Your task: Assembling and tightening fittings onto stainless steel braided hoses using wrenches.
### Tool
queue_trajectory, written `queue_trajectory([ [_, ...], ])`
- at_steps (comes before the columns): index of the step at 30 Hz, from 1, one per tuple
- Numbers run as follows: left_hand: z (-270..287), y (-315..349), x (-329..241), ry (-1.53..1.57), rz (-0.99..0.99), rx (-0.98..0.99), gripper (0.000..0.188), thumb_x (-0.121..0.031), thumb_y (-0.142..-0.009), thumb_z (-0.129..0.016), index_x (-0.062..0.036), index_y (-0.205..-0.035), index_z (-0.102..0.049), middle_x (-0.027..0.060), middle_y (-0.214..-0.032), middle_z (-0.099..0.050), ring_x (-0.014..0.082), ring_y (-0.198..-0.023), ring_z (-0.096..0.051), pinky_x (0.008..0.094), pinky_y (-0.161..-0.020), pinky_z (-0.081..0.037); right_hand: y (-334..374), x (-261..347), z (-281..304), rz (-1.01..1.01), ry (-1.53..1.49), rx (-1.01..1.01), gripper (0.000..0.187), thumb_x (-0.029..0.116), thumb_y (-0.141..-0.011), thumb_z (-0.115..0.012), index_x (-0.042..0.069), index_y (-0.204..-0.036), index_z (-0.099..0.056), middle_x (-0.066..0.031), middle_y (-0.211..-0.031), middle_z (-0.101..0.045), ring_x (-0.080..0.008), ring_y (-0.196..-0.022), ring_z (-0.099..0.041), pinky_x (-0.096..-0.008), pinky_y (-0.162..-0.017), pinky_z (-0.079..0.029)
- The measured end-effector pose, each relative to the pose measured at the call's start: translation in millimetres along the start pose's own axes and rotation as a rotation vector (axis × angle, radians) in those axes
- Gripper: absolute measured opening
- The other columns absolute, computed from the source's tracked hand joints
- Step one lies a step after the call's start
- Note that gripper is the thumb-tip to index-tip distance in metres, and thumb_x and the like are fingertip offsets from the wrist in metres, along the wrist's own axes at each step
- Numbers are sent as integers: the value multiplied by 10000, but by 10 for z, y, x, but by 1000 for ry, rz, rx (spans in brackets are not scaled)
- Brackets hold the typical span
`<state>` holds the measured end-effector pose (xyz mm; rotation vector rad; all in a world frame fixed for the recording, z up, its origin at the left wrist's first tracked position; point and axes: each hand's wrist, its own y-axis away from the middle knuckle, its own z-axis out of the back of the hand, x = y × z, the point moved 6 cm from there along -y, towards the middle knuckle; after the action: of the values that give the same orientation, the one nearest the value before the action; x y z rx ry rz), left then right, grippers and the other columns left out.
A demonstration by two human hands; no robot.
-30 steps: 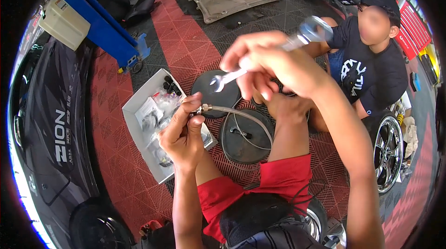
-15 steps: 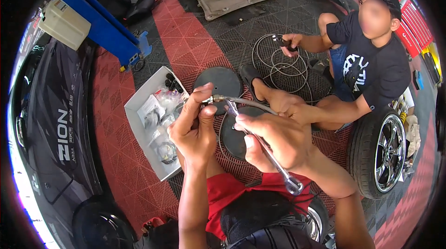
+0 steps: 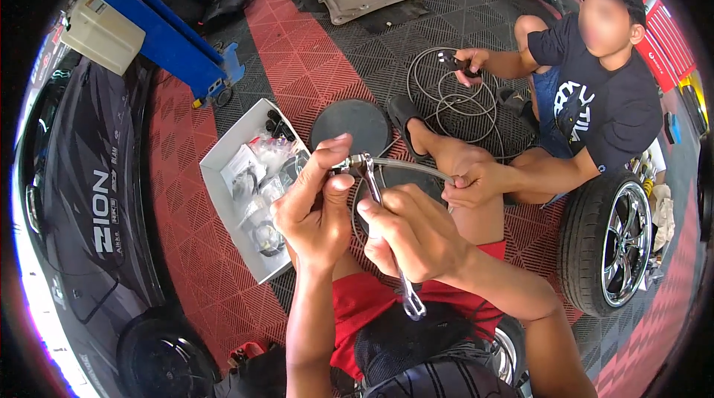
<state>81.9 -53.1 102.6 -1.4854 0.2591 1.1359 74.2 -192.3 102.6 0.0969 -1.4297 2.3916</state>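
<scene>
My left hand [image 3: 314, 212] is closed, pinching a metal hose fitting [image 3: 341, 166] between thumb and fingers. My right hand [image 3: 420, 231] grips a chrome wrench [image 3: 374, 188] by its middle. The wrench's upper end sits around the fitting, just right of my left fingertips; its other end points down toward my lap. A braided hose [image 3: 413, 167] runs right from the fitting into the left hand [image 3: 477, 184] of a co-worker. In that person's other hand is a black hand tool [image 3: 455, 63], its kind unclear.
A white box [image 3: 236, 133] of bagged parts stands at left, beside a covered car [image 3: 82, 182]. Black discs [image 3: 351, 130] and coiled hose [image 3: 487, 112] lie on the tiled floor ahead. The co-worker [image 3: 610, 112] sits right, behind a chrome wheel [image 3: 625, 238]. A blue post [image 3: 160, 34] rises far left.
My right hand has moved left and turned the wrench more upright. Its upper end, formerly beside the hose, is now on the fitting. My left hand has barely shifted.
</scene>
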Motion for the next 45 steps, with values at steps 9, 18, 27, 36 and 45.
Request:
queue_trajectory([
  [9, 29, -19, 75, 7, -60, -3, 237, -61, -866, -693, 74, -1056, -649, 196, -1037, -701, 250, -1018, -671, 332, -886, -521, 70, -53, -258, -25, -43, -12, 369, 147, -719, -701, -16, -1020, -565, -164, -915, -511, -313, -771, -562, -394, -695, -498],
  [18, 39, -71, 194, 111, -6, -46, 218, -2, -853, -689, 86, -1048, -646, 195, -1052, -694, 246, -1008, -670, 330, -881, -523, -52, -96, -294, -14, -15, 14, 319, 178, -727, -685, -5, -955, -559, -149, -873, -511, -291, -757, -538, -377, -670, -471],
  [27, 58, -97, 170, 175, 49, 0, 226, -39, -852, -707, 84, -1034, -652, 196, -1057, -694, 222, -993, -664, 311, -870, -524, -164, -25, -281, -28, 30, 50, 291, 211, -746, -656, -2, -917, -556, -138, -839, -506, -277, -741, -527, -377, -634, -438],
  [36, 24, -96, 151, 141, -36, 2, 176, 30, -826, -698, 79, -990, -660, 220, -1008, -700, 255, -991, -675, 318, -832, -538, -273, -51, -166, -94, -38, 95, 229, 200, -700, -676, 51, -755, -511, -133, -814, -495, -268, -718, -513, -372, -625, -418],
  [45, -84, -133, 80, 150, -111, 3, 180, 46, -816, -696, 76, -990, -661, 217, -1011, -700, 280, -1004, -673, 345, -846, -537, -152, -124, -130, -40, 0, 64, 264, 179, -680, -683, 14, -825, -535, -157, -845, -508, -286, -708, -518, -383, -624, -435],
])
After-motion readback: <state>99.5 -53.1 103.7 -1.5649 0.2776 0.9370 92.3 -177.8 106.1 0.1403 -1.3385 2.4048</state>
